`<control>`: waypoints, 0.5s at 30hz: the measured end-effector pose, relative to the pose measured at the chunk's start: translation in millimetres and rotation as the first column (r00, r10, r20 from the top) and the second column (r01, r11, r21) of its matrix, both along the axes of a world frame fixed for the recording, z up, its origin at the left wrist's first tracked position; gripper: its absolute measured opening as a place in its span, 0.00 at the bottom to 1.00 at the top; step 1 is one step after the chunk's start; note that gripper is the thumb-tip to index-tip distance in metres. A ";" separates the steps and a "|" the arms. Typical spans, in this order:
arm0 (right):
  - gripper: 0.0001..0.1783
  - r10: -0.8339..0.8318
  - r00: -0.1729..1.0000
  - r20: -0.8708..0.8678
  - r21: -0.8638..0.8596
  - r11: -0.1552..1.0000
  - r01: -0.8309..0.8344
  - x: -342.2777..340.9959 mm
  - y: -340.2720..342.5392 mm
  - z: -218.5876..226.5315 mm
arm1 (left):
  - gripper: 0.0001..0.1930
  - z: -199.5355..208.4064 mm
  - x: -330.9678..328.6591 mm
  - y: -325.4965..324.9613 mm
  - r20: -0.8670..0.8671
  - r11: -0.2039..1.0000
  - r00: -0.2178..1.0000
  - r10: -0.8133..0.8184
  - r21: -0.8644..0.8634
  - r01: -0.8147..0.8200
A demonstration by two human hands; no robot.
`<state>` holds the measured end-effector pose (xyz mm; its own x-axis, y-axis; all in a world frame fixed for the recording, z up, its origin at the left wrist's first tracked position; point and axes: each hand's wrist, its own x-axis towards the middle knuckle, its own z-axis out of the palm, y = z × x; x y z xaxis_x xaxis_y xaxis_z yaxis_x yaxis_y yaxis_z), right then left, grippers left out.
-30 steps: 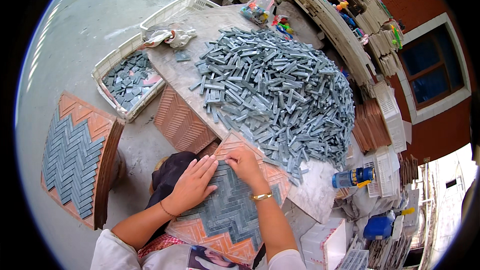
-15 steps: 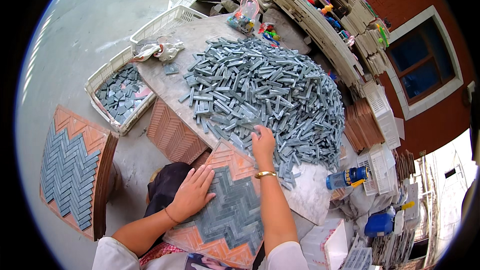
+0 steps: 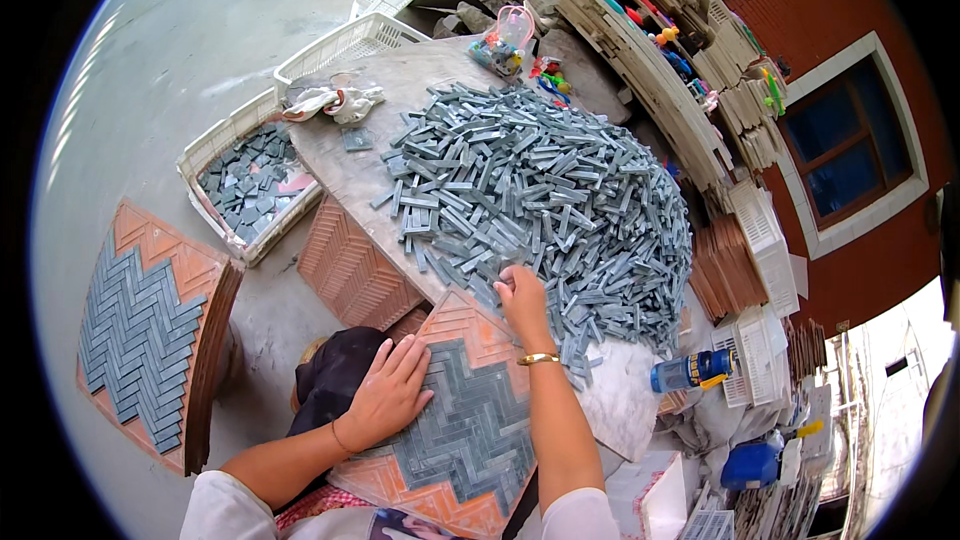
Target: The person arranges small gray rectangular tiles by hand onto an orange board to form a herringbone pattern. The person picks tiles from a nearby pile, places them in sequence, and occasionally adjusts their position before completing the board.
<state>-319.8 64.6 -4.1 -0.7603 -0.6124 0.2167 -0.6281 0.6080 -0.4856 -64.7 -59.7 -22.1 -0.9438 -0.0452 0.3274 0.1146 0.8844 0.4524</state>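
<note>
Grey stone strips [image 3: 545, 205] are sitting in a huge loose heap across the middle of the frame, and we're digging into its near edge with our right hand [image 3: 522, 298]. The fingers are curled down into the pieces, though we can't tell if they're actually closing on one or just raking. Our left hand [image 3: 388, 392] is lying flat with its fingers spread, pressing on the orange tray [image 3: 455, 325] at lower centre, where the grey zigzag [image 3: 465, 435] is only partly filling it.

What's worrying us: that heap is leaning right at the table [image 3: 340, 165] edge, so pulling from the bottom could be sending strips sliding off or onto the laid rows. The tray is also hanging off the table toward our lap, so easing up with the flat palm might be letting it tip and shake the rows loose. A finished panel [image 3: 140, 330] is lying at the far left, well clear.
</note>
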 end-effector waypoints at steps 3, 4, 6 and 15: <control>0.14 0.032 0.999 -0.004 0.049 0.998 -0.032 11.8 -4.0 4.2 | 0.32 0.2 -0.8 -3.0 -0.026 1.000 1.000 -0.015 0.015 0.015; 0.15 0.012 0.996 -0.084 0.128 0.992 -0.001 14.4 -9.6 4.5 | 0.32 0.1 -0.1 -3.5 -0.035 1.000 0.999 -0.016 0.018 0.017; 0.15 0.010 0.978 -0.210 0.184 0.983 0.030 14.4 -21.3 9.0 | 0.31 0.8 -1.6 -3.3 -0.044 1.000 0.999 -0.015 -0.009 0.014; 0.15 0.080 0.964 -0.255 0.293 0.956 -0.002 11.6 -80.1 -5.0 | 0.31 -2.8 -3.8 -1.2 -0.085 1.000 0.996 -0.010 0.001 0.011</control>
